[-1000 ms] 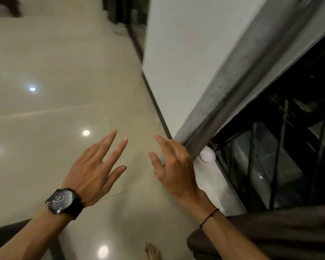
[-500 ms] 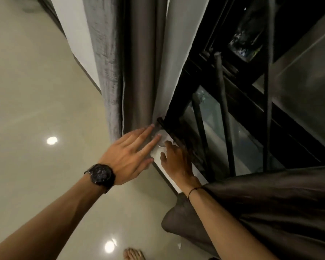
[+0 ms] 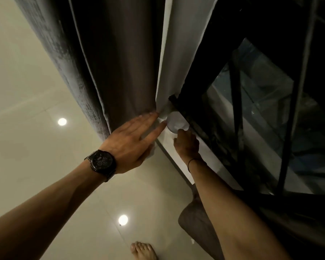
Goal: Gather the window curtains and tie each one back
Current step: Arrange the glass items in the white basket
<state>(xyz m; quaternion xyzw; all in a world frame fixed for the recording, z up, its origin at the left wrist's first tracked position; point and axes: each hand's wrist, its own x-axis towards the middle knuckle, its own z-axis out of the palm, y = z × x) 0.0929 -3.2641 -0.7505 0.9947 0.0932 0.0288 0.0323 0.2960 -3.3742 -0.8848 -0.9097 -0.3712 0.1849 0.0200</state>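
Grey curtain (image 3: pixel 101 59) hangs gathered in folds against the dark window frame (image 3: pixel 204 72), pale lining facing the glass. Left hand (image 3: pixel 131 141), open, fingers flat, presses the curtain's lower edge. Right hand (image 3: pixel 186 143) reaches a round white wall knob (image 3: pixel 176 121), fingertips touching it; grip cannot be told.

A glossy cream tiled floor (image 3: pixel 36 166) mirrors two round ceiling-light reflections (image 3: pixel 62 121), while to the right a dark glass window (image 3: pixel 261 102) behind black metal bars (image 3: pixel 236 109) sits above a pale white sill (image 3: pixel 210 158).
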